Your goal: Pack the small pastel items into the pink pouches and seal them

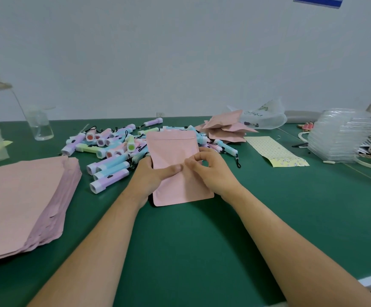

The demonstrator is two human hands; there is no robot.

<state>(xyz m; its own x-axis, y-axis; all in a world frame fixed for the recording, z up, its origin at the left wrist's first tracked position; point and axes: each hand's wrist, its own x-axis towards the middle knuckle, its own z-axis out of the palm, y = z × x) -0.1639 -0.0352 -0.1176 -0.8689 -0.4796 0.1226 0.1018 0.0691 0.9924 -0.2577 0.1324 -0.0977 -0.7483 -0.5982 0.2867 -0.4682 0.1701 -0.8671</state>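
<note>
Lying at the left of the desk (180,240) is a stack (23,196) of flat pouches, then the heap of pastel items (111,147). The left hand (151,177) grips one pouch (173,154) just above the desk, thumb across its front; the right hand (213,171) pinches its middle. Sealing well likely means pressing along the top strip (173,139), end to end.

One head-worn wide-angle view — it looks forward and down across the green surface (202,251), near edge close beneath the lens, white wall (180,52) at the far side
</note>
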